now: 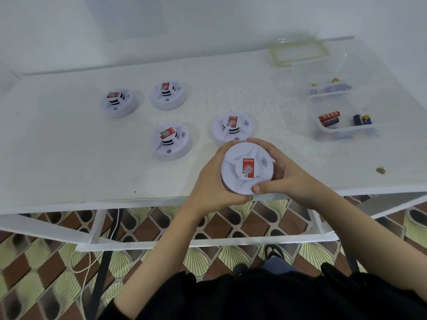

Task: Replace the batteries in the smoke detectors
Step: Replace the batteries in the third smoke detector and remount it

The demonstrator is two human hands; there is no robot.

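Observation:
Both hands hold one white round smoke detector (240, 179) with a red label, lifted just above the table's front edge. My left hand (212, 183) wraps its left rim; my right hand (284, 174) grips its right rim, thumb on the lower edge. Several more white detectors with red labels sit on the table: one just behind the held one (232, 128), one at centre (171, 140), two further back (119, 102) (168, 94). Red and blue batteries (329, 118) lie in a clear plastic box (344, 129) at the right.
A second clear box (330, 87) with batteries stands behind the first, and a green-rimmed lid (298, 53) lies at the back right. A small brown scrap (380, 170) sits near the white table's (69, 158) right front edge. Patterned floor shows below.

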